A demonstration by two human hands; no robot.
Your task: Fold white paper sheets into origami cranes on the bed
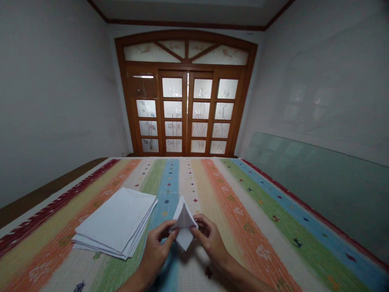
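Head view | lower centre: left hand (pixel 157 244) and right hand (pixel 212 238) pinch 2 sides of folded white paper (pixel 184 227) between thumbs and fingers, its points facing up and down | lower left: stack of white sheets (pixel 117 221) lies on striped cloth (pixel 235 209) | upper centre: brown doors (pixel 184 113) with patterned panes stand beyond

Going off the pointy folded white paper (pixel 184 223), there's loads of room beyond it, over the flat multicolour striped tablecloth (pixel 226 190). Left of it, the bare left hand (pixel 158 241) blocks the way, then a low, messy stack of white rectangular sheets (pixel 118 221). Right of it, the bare right hand (pixel 212 242) is in the way, but past that it's plenty roomy.
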